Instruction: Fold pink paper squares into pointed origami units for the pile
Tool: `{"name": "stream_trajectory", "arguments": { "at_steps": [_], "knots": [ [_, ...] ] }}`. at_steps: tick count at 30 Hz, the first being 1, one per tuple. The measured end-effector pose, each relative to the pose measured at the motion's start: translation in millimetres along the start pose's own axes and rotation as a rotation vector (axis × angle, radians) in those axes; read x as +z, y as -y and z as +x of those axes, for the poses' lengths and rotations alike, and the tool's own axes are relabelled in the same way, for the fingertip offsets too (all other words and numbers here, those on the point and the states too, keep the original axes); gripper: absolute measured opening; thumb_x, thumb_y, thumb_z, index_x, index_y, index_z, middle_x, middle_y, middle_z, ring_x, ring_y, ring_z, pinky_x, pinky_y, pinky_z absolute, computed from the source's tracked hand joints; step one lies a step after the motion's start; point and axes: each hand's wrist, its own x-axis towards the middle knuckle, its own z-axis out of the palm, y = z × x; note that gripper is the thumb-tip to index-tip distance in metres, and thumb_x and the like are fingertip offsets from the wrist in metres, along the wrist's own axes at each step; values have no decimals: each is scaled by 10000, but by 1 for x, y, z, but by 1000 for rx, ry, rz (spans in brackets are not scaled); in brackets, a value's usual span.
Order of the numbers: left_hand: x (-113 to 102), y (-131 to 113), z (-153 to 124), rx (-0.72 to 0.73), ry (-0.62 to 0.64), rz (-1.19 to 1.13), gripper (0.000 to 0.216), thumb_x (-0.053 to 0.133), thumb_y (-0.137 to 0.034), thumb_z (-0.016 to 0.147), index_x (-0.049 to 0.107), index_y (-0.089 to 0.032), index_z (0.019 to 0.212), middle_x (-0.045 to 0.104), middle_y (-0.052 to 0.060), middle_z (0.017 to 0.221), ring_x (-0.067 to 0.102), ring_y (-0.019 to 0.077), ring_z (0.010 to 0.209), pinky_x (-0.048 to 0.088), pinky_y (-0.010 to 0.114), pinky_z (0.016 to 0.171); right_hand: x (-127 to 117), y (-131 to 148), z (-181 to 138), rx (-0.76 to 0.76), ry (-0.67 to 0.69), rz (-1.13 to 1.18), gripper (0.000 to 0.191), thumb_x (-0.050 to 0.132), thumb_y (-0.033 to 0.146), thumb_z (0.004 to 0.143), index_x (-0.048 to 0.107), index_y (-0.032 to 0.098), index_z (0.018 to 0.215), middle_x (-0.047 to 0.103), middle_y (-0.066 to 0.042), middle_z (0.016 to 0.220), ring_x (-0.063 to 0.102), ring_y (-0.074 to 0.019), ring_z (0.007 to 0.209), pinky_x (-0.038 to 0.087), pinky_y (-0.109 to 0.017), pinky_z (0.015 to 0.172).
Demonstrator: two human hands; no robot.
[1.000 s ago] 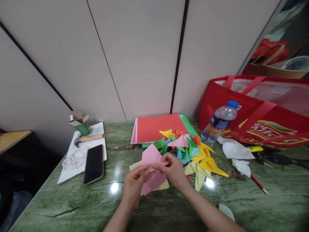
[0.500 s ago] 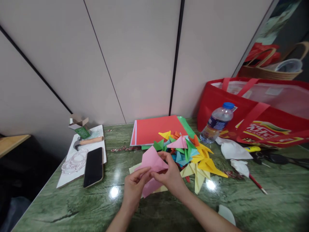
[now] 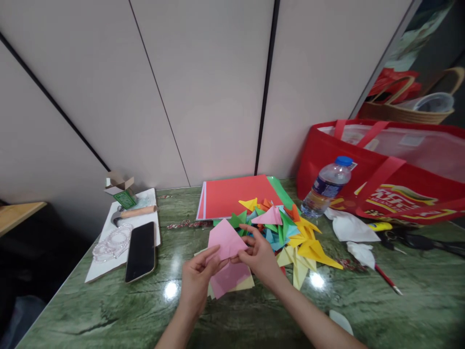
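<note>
Both my hands pinch a pink paper sheet held just above the green marble table. My left hand grips its lower left edge and my right hand grips its right side, with the upper half lifted toward the wall. A second pink sheet lies flat beneath on a pale yellow sheet. Right of my hands sits a pile of folded paper shapes in yellow, green, blue, orange and pink.
A stack of red and green paper sheets lies by the wall. A water bottle and red bag stand at right, near tissues, scissors and a pencil. At left: phone, bead bracelets, hammer, small box.
The pink sheet's upper part has been turned up and spread flatter between my hands, which have shifted slightly.
</note>
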Motion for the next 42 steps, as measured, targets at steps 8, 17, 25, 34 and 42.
{"name": "stream_trajectory", "arguments": {
  "at_steps": [8, 17, 25, 34, 42],
  "knots": [
    [-2, -11, 4, -19, 67, -77, 774, 744, -169, 608, 399, -137, 1300, 722, 87, 816, 673, 219, 764, 539, 351, 767, 1, 4, 2, 71, 101, 130, 548, 464, 91, 572, 318, 231, 1081, 637, -1, 904, 664, -141, 608, 567, -343, 623],
    [-12, -18, 11, -44, 88, -19, 754, 746, -174, 610, 406, -119, 1281, 717, 95, 831, 665, 194, 738, 526, 313, 753, -2, 2, 1, 42, 112, 163, 486, 434, 111, 631, 346, 222, 1095, 636, -56, 1025, 661, -147, 714, 532, -334, 671],
    [-17, -17, 7, -258, 379, 357, 689, 760, -212, 562, 521, -96, 1198, 660, 23, 599, 626, 164, 550, 525, 318, 609, -8, 0, 3, -80, -31, -197, 478, 629, 248, 672, 443, 185, 1108, 607, -113, 1075, 627, -174, 805, 498, -301, 682],
    [-11, -16, 9, -135, 95, 263, 764, 740, -227, 577, 424, -78, 1257, 630, -14, 540, 591, 133, 507, 516, 297, 592, -4, -3, -3, -188, 39, -491, 174, 580, 175, 691, 645, 169, 852, 653, -36, 754, 598, -164, 687, 475, -275, 621],
    [-4, -18, 2, -83, 163, 401, 827, 725, -231, 577, 357, -65, 1299, 642, -10, 509, 540, 108, 433, 451, 209, 470, 3, 0, -7, -116, 195, -484, 111, 604, 228, 706, 665, 164, 773, 674, -41, 757, 608, -170, 705, 473, -276, 647]
  ]
}}
